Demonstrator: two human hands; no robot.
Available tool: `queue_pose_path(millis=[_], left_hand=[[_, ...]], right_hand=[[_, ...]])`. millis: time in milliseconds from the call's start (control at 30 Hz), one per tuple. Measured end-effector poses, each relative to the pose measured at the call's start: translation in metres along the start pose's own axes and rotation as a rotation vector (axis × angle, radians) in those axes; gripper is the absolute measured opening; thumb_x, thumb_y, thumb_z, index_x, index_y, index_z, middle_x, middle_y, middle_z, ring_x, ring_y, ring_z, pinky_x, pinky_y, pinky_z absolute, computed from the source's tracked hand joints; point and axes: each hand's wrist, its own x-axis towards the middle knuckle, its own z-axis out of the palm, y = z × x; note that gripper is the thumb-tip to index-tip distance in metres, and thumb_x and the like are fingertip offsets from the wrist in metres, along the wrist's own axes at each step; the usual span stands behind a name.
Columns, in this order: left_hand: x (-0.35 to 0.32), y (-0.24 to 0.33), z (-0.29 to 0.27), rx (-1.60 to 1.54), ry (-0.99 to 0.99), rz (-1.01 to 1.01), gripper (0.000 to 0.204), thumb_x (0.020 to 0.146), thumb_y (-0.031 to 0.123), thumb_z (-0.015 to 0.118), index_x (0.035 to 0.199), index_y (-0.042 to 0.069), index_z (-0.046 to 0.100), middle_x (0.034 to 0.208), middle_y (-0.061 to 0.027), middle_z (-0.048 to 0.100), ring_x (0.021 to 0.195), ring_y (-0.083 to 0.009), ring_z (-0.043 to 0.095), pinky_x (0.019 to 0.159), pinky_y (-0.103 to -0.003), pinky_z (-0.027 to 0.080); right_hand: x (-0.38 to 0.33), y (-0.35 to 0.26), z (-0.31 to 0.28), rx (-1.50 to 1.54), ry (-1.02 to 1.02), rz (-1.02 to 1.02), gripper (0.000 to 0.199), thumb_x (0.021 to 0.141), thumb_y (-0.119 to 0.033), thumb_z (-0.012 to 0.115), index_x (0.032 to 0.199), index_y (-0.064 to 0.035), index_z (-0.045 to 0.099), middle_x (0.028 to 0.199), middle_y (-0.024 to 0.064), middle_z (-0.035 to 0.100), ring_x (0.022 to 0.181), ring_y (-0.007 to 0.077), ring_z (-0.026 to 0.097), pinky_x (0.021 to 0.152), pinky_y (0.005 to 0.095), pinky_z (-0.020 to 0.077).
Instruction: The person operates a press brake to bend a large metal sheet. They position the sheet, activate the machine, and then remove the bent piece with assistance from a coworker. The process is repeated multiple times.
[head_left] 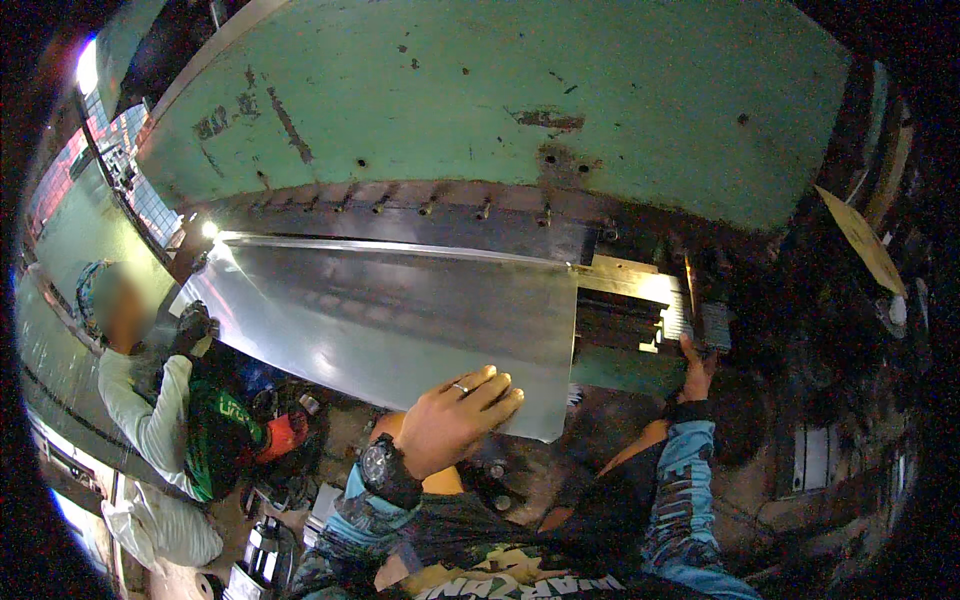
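I am pressing my left hand (452, 420) flat, fingers spread, on the near edge of the sheet (400, 320), steadying it in the green press (500, 110). My right hand (697, 368) is reaching to a small grey block (715, 326) beyond its fingertips; I cannot tell whether it grips. Next, I judge, the sheet needs holding square. It is looking shiny, bare, gently bowed. Beyond my left fingers, a co-worker's gloved hand (192, 328) is supporting the far end.
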Motion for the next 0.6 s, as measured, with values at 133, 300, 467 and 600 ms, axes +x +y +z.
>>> queue_pose_path(millis=[133, 300, 467, 600], left_hand=[[-0.005, 0.004, 0.006, 0.041, 0.024, 0.03, 0.06, 0.081, 0.011, 0.069, 0.14, 0.016, 0.06, 0.142, -0.0099, 0.062, 0.134, -0.0321, 0.059, 0.112, -0.043, 0.051], [-0.007, 0.008, 0.004, 0.079, 0.021, 0.033, 0.051, 0.085, 0.011, 0.065, 0.136, 0.012, 0.062, 0.139, -0.0104, 0.062, 0.132, -0.0321, 0.06, 0.113, -0.042, 0.049], [-0.005, 0.011, -0.005, 0.042, 0.067, 0.066, 0.049, 0.085, 0.014, 0.065, 0.134, 0.013, 0.061, 0.136, -0.0084, 0.063, 0.128, -0.0307, 0.062, 0.112, -0.042, 0.05], [-0.006, 0.014, -0.013, 0.034, 0.062, 0.067, 0.036, 0.086, 0.019, 0.064, 0.121, 0.014, 0.063, 0.117, -0.0041, 0.066, 0.112, -0.0259, 0.066, 0.1, -0.039, 0.054]], right_hand=[[0.009, 0.009, -0.005, 0.024, 0.016, 0.029, 0.079, 0.085, -0.037, 0.087, 0.149, -0.0076, 0.051, 0.134, 0.0131, 0.065, 0.113, 0.03, 0.066, 0.092, 0.0468, 0.0589], [0.011, 0.011, -0.008, -0.022, -0.152, 0.03, 0.068, 0.087, -0.045, 0.085, 0.14, -0.0074, 0.062, 0.128, 0.0119, 0.07, 0.106, 0.0273, 0.07, 0.088, 0.0433, 0.0611], [0.021, 0.019, -0.012, -0.053, -0.159, -0.048, 0.063, 0.091, -0.044, 0.081, 0.139, -0.0065, 0.063, 0.134, 0.0126, 0.067, 0.112, 0.0274, 0.068, 0.093, 0.0425, 0.0592], [0.034, 0.032, -0.023, -0.208, -0.024, -0.142, 0.074, 0.09, -0.045, 0.082, 0.145, -0.0033, 0.056, 0.143, 0.0145, 0.061, 0.125, 0.0292, 0.061, 0.102, 0.0444, 0.054]])
